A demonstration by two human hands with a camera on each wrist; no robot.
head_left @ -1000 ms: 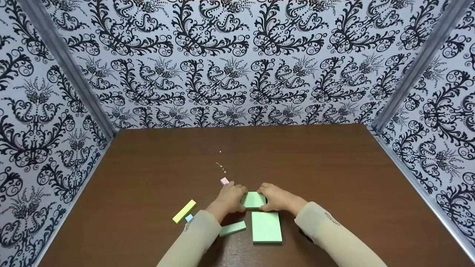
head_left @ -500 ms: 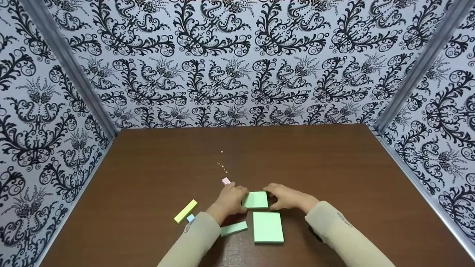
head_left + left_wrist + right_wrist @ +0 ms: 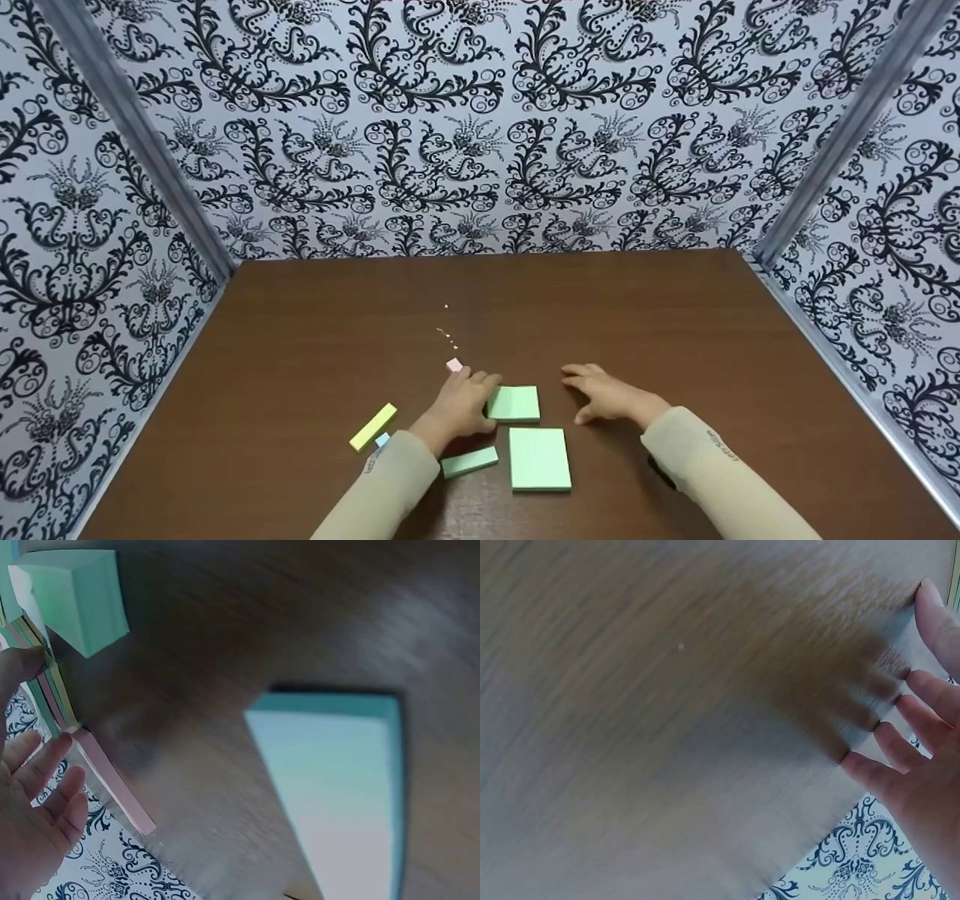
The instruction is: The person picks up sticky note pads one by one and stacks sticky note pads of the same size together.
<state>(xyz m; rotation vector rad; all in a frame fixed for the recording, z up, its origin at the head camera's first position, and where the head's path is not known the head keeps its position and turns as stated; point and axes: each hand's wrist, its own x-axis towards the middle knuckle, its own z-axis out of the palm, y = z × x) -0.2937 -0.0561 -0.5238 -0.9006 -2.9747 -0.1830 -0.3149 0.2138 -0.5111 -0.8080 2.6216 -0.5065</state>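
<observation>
My left hand (image 3: 466, 401) grips the left side of a small stack of sticky notes (image 3: 523, 403), pale green on top. In the left wrist view, the stack (image 3: 56, 694) shows green, pink and yellow layers, with the thumb and a finger at its edge. Just nearer lies a larger pale green sticky note pad (image 3: 540, 459). A pink sticky note strip (image 3: 112, 780) sits by the left fingertips. Over the table to the right, my right hand (image 3: 611, 395) is spread and holds nothing, apart from the stack.
A green sticky note strip (image 3: 470, 461) lies beside the left sleeve. Further left are a yellow strip (image 3: 373, 426) and a blue piece (image 3: 383, 439), partly hidden by the sleeve. Small pale crumbs (image 3: 448, 337) dot the brown table (image 3: 637, 315). Patterned walls (image 3: 465, 150) surround it.
My right hand has let go of the stack's right side and moved away to the right, its fingers opening. The left hand has stayed at the stack.
</observation>
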